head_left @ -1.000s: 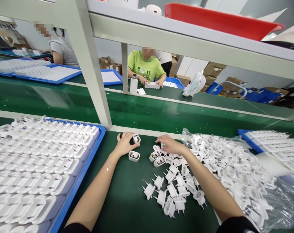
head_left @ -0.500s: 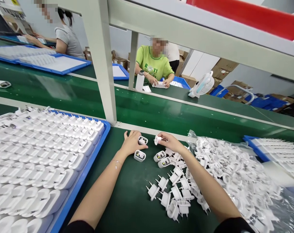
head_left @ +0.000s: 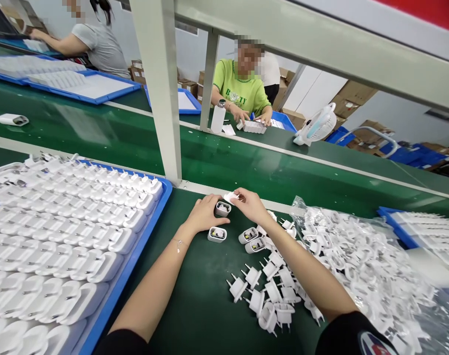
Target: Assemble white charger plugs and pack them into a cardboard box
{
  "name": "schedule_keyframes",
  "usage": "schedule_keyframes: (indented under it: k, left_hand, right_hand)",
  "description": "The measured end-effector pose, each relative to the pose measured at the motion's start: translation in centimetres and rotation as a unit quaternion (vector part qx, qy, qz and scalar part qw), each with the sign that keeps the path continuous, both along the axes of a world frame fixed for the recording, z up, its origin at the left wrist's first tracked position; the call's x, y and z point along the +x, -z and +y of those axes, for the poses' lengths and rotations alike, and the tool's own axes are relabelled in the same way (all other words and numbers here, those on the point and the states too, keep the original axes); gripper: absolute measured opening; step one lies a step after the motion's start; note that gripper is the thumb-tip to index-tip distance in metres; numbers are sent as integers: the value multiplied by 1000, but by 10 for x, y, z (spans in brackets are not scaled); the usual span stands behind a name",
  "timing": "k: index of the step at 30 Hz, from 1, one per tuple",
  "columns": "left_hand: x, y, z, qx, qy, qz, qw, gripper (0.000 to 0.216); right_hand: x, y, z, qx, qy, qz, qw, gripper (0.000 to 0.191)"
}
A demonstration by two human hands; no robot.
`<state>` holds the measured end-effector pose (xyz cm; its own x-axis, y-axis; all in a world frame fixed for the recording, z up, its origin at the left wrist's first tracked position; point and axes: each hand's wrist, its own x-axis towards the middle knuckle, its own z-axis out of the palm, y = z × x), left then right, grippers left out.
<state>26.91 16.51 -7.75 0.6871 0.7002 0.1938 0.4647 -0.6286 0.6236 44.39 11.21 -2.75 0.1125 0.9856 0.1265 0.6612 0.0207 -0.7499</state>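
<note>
My left hand (head_left: 205, 214) is curled around a white charger housing (head_left: 223, 209), whose open top shows the electronics inside. In my right hand (head_left: 249, 204) a white plug cap (head_left: 231, 197) is pinched, close above the mouth of that housing. Just in front of my left hand stands another open charger housing (head_left: 217, 235). Two more open housings, one of them a white charger housing (head_left: 254, 245), lie tilted side by side below my right hand. Loose plug caps with metal pins (head_left: 273, 291) are scattered near my right forearm.
A blue tray (head_left: 164, 195) full of rows of capped chargers fills the left. On the right lies a big heap of plug caps (head_left: 343, 246) on clear plastic, with another blue tray (head_left: 389, 217) behind. A metal post (head_left: 165, 98) rises ahead. Two co-workers sit across the green conveyor (head_left: 283, 172).
My right hand has moved left with the plug cap, bringing it over the housing in my left hand. The cap has turned. The whole view has shifted slightly.
</note>
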Motion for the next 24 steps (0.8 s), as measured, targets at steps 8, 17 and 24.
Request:
schedule_keyframes:
  k: [8,17,24]
  left_hand:
    - [8,6,3,-24,34,-54,998,58]
    - [5,12,9,-97,38,-104,989,60]
    - [5,10,8,-113,28,-113,987,60]
  right_hand:
    - [9,6,1,-97,8,161,982,15]
    - [6,-1,10,46,-145,-68,986,9]
    - [-3,6,17,39,-137,-107,984,10]
